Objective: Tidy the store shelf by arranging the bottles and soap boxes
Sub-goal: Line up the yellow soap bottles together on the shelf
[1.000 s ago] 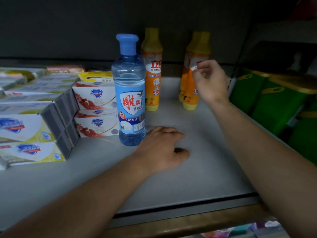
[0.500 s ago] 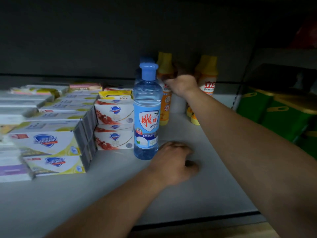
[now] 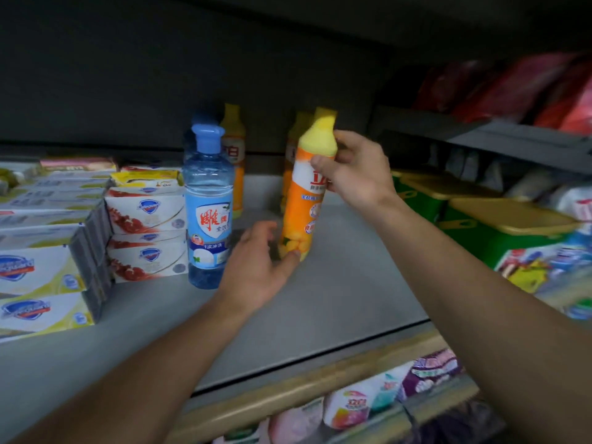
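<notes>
Beside the blue bottle [image 3: 208, 206], the orange bottle [image 3: 304, 200] stood near-upright over the shelf [image 3: 336, 290] — right hand [image 3: 355, 174] pinching its neck, left hand [image 3: 259, 261] spread, fingertips at its base — the nearer hand to steady it down.

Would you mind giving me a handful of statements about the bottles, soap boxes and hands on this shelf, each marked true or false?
1. The right hand grips the orange bottle near its yellow cap. True.
2. The blue bottle lies on its side on the shelf. False: it stands upright, next to the soap boxes.
3. The left hand touches the base of the orange bottle. True.
4. The soap boxes are stacked to the right of the blue bottle. False: they are stacked to its left.
5. The orange bottle in hand is the only orange one in view. False: more orange bottles stand behind, at the back of the shelf.
</notes>
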`<state>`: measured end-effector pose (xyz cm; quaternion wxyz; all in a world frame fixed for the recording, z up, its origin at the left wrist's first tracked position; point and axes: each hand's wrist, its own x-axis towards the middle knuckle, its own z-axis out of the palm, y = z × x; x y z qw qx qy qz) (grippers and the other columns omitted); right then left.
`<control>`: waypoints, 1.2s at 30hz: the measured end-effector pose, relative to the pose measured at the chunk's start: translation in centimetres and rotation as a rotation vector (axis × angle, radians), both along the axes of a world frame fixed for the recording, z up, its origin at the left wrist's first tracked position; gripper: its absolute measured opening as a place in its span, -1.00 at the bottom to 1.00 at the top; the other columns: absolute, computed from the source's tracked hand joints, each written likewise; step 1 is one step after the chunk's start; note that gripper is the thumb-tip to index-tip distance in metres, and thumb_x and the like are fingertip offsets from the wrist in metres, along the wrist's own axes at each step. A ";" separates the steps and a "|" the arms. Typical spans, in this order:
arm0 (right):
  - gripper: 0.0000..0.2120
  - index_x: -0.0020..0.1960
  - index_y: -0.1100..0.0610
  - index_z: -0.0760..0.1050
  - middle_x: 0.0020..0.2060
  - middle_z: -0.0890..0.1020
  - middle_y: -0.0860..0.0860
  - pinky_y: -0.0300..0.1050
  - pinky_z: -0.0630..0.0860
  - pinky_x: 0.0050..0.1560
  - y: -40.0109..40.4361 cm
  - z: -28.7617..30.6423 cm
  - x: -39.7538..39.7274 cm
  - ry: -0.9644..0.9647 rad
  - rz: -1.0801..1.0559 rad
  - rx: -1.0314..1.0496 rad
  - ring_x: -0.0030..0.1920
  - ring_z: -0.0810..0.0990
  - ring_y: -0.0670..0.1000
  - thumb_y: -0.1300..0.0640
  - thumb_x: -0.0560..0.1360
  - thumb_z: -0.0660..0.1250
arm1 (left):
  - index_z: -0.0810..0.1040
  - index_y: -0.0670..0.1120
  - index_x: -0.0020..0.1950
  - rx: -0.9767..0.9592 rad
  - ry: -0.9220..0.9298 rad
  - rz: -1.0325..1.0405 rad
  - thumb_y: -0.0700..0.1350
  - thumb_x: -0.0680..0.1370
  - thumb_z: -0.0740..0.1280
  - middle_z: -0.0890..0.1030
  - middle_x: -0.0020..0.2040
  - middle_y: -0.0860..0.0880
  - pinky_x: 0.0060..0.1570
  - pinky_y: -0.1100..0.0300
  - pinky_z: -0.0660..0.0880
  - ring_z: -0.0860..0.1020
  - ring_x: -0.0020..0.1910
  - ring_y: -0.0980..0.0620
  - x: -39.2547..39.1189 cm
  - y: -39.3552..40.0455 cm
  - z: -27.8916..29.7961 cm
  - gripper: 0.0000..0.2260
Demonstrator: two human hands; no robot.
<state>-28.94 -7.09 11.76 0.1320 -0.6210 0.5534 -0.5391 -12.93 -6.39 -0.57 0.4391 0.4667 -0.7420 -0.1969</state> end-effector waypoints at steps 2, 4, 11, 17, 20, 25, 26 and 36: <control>-0.64 0.24 -0.04 0.52 -0.10 0.67 -0.20 -0.07 0.64 0.02 1.9 -0.1 -0.4 -0.040 0.058 0.042 -0.05 0.68 -0.14 0.09 0.48 0.47 | 0.38 -0.04 0.36 0.011 0.026 -0.063 0.10 0.45 0.45 0.54 0.15 0.04 0.11 0.09 0.50 0.55 0.10 0.02 -0.2 0.6 0.1 -0.45; -0.77 0.10 -0.08 0.53 -0.16 0.70 -0.16 -0.14 0.65 -0.12 3.4 -0.4 -0.5 -0.118 0.116 0.081 -0.10 0.70 -0.12 0.11 0.49 0.46 | 0.36 0.05 0.33 0.054 0.065 -0.164 0.16 0.46 0.42 0.56 0.12 0.14 0.08 0.13 0.51 0.57 0.06 0.12 -0.4 1.2 0.1 -0.48; -0.69 0.19 0.04 0.50 0.00 0.68 0.00 -0.05 0.65 -0.07 4.8 -1.1 -0.1 -0.308 0.051 0.198 -0.03 0.69 0.00 -0.07 0.52 0.40 | 0.52 0.20 0.03 0.271 0.340 -0.421 0.18 0.39 0.38 0.66 -0.08 0.26 -0.17 0.36 0.56 0.64 -0.08 0.24 0.2 3.3 1.7 -0.75; -0.53 0.27 0.16 0.48 0.03 0.70 0.15 0.10 0.66 -0.04 3.6 -2.7 0.7 -0.689 0.229 0.370 -0.01 0.71 0.15 -0.14 0.52 0.37 | 0.59 -0.10 0.02 0.668 0.757 -0.556 0.04 0.33 0.41 0.70 -0.13 -0.15 -0.32 0.00 0.64 0.68 -0.22 -0.11 0.2 4.8 3.1 -0.67; -0.59 0.17 0.15 0.52 -0.05 0.72 0.15 0.06 0.65 -0.07 3.3 -3.7 0.7 -0.868 0.359 0.370 -0.06 0.71 0.14 -0.13 0.49 0.38 | 0.52 -0.18 0.13 0.852 0.840 -0.635 0.06 0.32 0.36 0.65 -0.16 -0.26 -0.49 0.11 0.56 0.65 -0.38 -0.12 0.6 4.7 3.4 -0.53; -0.70 0.12 0.21 0.48 -0.05 0.66 0.17 0.12 0.59 0.04 3.0 -4.2 0.5 -1.142 0.558 0.269 0.00 0.65 0.18 0.04 0.49 0.31 | 0.50 -0.16 0.18 0.950 0.743 -0.742 0.14 0.32 0.30 0.66 -0.18 -0.23 -0.43 0.17 0.55 0.62 -0.40 -0.10 1.5 3.6 3.1 -0.46; -0.73 0.12 0.22 0.47 -0.08 0.67 0.17 0.13 0.60 0.05 3.0 -4.0 0.5 -1.104 0.538 0.247 -0.01 0.66 0.18 0.06 0.52 0.29 | 0.50 -0.16 0.20 0.925 0.733 -0.727 0.14 0.32 0.32 0.67 -0.14 -0.24 -0.40 0.15 0.56 0.63 -0.36 -0.11 1.4 3.4 2.9 -0.45; -0.78 -0.05 -0.06 0.42 -0.02 0.66 0.03 0.14 0.62 0.08 2.9 -1.7 3.1 -0.397 -0.064 0.068 -0.03 0.67 0.02 -0.08 0.48 0.44 | 0.37 0.24 0.09 0.021 0.202 -0.164 0.16 0.43 0.45 0.54 -0.14 0.32 -0.21 0.41 0.42 0.52 -0.17 0.43 0.0 2.5 0.5 -0.67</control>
